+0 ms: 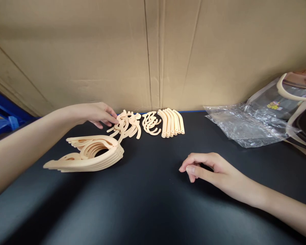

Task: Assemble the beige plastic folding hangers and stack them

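My left hand reaches over the black table to a heap of small peach-coloured curved pieces; its fingertips pinch or touch one at the heap's left edge. In front of it lies a stack of large peach curved frames. Right of the heap sit a group of hook-shaped pieces and a row of slightly bent peach bars. My right hand rests on the table near the middle, fingers loosely curled, nothing visible in it.
A cardboard wall stands along the back of the table. At the right lie crumpled clear plastic bags and a stack of dark visor-like items with peach rims. A blue metal frame shows at the far left.
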A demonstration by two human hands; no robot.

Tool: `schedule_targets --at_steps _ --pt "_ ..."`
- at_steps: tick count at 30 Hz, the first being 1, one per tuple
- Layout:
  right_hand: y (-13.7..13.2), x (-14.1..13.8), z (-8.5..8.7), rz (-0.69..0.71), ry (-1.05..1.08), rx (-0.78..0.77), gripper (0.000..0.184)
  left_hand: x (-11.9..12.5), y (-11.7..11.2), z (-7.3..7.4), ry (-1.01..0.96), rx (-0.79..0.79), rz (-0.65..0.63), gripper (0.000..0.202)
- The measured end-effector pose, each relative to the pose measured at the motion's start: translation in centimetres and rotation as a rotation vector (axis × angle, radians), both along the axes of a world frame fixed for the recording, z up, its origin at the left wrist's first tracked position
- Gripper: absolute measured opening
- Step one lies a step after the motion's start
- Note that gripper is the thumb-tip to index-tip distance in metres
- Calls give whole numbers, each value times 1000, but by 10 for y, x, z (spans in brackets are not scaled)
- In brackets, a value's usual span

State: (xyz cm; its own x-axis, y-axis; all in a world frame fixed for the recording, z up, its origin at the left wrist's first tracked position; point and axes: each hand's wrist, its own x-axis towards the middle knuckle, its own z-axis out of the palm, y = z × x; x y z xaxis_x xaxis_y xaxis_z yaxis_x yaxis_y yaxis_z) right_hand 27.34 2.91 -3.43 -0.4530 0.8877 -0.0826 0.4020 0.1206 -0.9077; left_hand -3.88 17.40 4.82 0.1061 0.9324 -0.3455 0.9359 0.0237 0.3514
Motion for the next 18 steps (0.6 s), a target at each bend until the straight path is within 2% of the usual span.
schedule_targets --at_steps 4,7,12,18 --pt "0 0 0 -1 0 4 30 -1 -3 -2 -19 38 -14 45" --pt "0 0 0 0 1 4 29 -3 6 -8 -31 66 -16 50" --pt "0 0 0 1 5 6 27 -6 21 -16 -44 66 20 32" --pt "0 0 0 7 4 7 27 2 11 -7 -191 163 52 22"
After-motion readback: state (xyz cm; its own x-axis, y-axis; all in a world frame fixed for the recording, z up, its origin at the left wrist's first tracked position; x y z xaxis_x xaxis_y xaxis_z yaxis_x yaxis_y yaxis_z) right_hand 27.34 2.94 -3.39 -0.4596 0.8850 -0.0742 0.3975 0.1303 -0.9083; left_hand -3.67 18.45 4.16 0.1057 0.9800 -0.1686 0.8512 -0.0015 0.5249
